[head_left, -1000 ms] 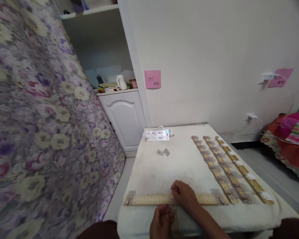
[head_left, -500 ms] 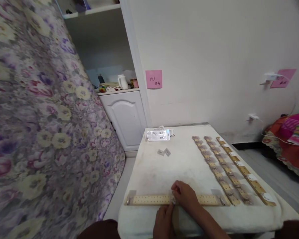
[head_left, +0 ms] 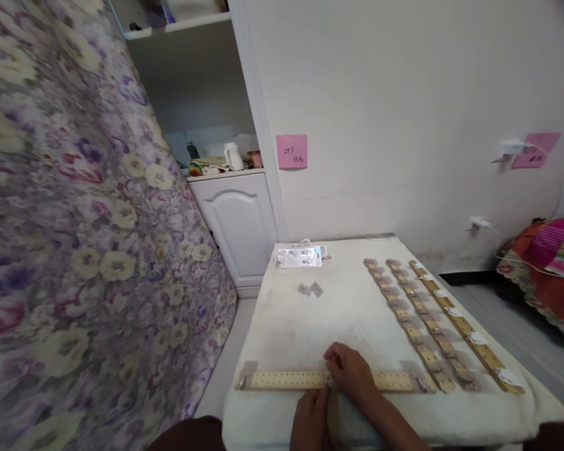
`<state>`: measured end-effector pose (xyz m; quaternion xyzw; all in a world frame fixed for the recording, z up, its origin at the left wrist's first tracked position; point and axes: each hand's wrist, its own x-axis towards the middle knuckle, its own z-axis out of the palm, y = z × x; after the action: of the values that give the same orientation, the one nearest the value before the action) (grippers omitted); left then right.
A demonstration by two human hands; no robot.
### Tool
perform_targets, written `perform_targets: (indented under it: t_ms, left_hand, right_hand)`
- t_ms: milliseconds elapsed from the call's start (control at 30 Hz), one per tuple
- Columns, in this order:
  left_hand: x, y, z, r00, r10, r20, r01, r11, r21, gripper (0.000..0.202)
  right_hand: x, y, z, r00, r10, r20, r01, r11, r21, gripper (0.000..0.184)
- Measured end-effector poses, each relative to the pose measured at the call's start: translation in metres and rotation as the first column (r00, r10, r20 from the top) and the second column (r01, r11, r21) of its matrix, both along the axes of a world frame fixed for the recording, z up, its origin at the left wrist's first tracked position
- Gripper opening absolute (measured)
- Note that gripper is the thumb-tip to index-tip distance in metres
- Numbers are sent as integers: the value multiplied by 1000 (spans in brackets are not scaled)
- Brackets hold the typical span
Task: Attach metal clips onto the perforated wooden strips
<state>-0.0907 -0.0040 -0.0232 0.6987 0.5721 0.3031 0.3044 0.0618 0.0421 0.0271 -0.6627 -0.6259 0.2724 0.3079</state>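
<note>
Strip [head_left: 289, 379] lies crosswise near the front edge of the tabletop [head_left: 272, 319], pale, rows of holes, clear piece with metal at each end. Small shiny fitting [head_left: 329, 380] at about mid-strip, between the hands. Right hand [head_left: 351, 371] over the strip just right of the fitting, back of hand up, fingers curled in, wrist bent, forearm slanting down to lower right. Right grip: fingers drawn together, fingertips partly hidden; can't tell if it has hold of the fitting. Left hand [head_left: 309, 416] lower, front side of strip, back up, fingers pointing forward, tips at the fitting. Left grip: fingers close together, thumb side hidden, hold unclear. Beyond: two packets [head_left: 316, 289] mid-tabletop, blister pack [head_left: 298, 257] near far edge. Three boards [head_left: 425, 319] with fittings side by side on the right, rightmost bearing white pieces [head_left: 476, 338].
</note>
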Motion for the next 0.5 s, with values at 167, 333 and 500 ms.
perform_targets:
  t_ms: [167,333,500]
  left_hand:
    - [-5,3,-4,996,-43,-73,46,998,42,51]
    - [-5,2,-5,985,-119,-129,128,990,61,51]
    - [-2,3,-8,987,-54,-149,64,996,59,54]
  right_hand:
    - [-1,-1,-1,1000,-14,-4,14,1000,26,16]
    - [-2,-3,0,999,-29,16,28,998,49,16]
    - [-3,-1,-2,1000,-21,9,20,999,40,16]
